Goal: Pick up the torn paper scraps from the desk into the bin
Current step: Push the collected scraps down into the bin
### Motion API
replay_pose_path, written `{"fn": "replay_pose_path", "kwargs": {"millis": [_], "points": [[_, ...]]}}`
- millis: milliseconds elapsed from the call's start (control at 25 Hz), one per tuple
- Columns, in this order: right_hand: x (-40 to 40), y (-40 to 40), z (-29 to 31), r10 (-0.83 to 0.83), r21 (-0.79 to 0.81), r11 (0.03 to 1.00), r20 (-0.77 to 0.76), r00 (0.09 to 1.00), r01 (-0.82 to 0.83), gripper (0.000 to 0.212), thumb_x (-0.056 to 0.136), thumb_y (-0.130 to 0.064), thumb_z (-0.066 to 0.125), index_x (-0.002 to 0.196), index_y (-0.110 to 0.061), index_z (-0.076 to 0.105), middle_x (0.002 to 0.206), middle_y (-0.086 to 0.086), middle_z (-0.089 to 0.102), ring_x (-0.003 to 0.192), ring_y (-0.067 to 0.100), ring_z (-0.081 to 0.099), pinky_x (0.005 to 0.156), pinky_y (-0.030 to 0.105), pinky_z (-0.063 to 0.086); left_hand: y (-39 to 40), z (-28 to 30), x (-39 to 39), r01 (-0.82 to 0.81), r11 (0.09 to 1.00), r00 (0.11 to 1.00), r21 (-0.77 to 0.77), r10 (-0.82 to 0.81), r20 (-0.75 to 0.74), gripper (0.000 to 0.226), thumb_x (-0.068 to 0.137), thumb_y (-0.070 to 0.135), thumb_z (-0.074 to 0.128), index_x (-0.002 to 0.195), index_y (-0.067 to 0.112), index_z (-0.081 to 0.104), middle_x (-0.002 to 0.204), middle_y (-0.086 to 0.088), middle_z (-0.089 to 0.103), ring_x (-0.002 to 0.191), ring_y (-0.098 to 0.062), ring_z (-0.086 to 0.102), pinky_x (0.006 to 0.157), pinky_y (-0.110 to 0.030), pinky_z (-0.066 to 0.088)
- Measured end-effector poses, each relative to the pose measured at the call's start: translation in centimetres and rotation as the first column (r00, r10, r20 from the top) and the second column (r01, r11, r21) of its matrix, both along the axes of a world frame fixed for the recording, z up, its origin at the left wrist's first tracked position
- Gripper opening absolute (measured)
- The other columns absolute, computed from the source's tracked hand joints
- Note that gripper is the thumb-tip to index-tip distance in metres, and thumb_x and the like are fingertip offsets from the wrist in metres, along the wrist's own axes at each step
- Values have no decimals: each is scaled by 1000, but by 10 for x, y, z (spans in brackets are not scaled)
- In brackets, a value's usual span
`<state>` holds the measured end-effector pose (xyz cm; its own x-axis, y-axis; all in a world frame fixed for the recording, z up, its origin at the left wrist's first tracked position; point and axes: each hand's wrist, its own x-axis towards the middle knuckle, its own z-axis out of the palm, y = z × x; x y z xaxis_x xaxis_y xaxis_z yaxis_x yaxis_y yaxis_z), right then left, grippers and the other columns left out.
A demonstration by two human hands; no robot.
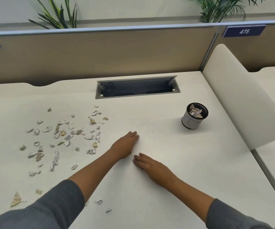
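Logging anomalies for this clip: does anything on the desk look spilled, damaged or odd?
Yes: torn paper scraps lie scattered over the left of the desk, some near the front edge. The bin stands upright at the right, already holding scraps. Both hands, left and right, rest flat and empty.

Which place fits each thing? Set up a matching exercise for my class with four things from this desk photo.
Things:
1. bin
2. loose paper scraps
3. cable slot
4. number sign

Places:
A. on the partition, top right
B. spread over the desk's left side
C. sunk into the desk near the back
D. standing on the desk, right of both hands

Pairs: 1-D, 2-B, 3-C, 4-A
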<state>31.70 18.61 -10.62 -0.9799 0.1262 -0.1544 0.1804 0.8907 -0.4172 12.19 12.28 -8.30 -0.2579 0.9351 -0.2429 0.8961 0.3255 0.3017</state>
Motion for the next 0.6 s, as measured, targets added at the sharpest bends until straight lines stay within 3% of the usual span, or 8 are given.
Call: {"fn": "replay_pose_path", "kwargs": {"millis": [80, 200, 400, 520, 600], "points": [[6, -5, 3, -41, 11, 999, -61, 997, 42, 50, 100, 1, 36, 147, -16, 39, 157, -4, 32, 146, 15, 24, 103, 38, 46, 4, -3, 5, -6, 999, 997, 41, 9, -72, 32, 96, 3, 38, 124, 7, 53, 136, -9, 48, 119, -26, 51, 87, -37, 47], [11, -9, -1, -94, 49, 994, -114, 989, 100, 40, 96, 0, 46, 134, -10, 53, 139, 2, 52, 129, 20, 46, 84, 41, 55, 3, -5, 11, -36, 998, 989, 51, 43, -144, 19, 88, -3, 39, 88, 8, 54, 102, -7, 55, 83, -26, 55, 63, -32, 36], [14, -14, 1, -204, 147, 963, -148, 968, 225, 25, 82, 9, 48, 92, -14, 52, 92, -2, 49, 81, 18, 47, 54, 34, 46, -5, 0, 13, -69, 997, 975, 28, 74, -211, 34, 76, -13, 40, 62, 16, 28, 82, -7, 48, 69, -23, 42, 59, -32, 30], [17, -4, 4, -423, -93, 905, -113, 899, 414, 18, 89, -2, 46, 91, -17, 54, 90, -6, 52, 80, 13, 48, 66, 29, 45, -5, -3, 10, -138, 990, 976, 39, 142, -166, 20, 81, -8, 43, 75, 7, 54, 85, -9, 55, 75, -27, 53, 61, -35, 40], [21, 14, 12, -621, -345, 745, -47, 782, 571, 16, 89, -8, 56, 85, -21, 64, 85, -10, 62, 77, 5, 57, 70, 21, 47, -1, -4, 7, -208, 978, 972, 34, 210, -106, 19, 80, -3, 45, 80, 6, 61, 87, -10, 62, 80, -29, 59, 65, -37, 48]]}}
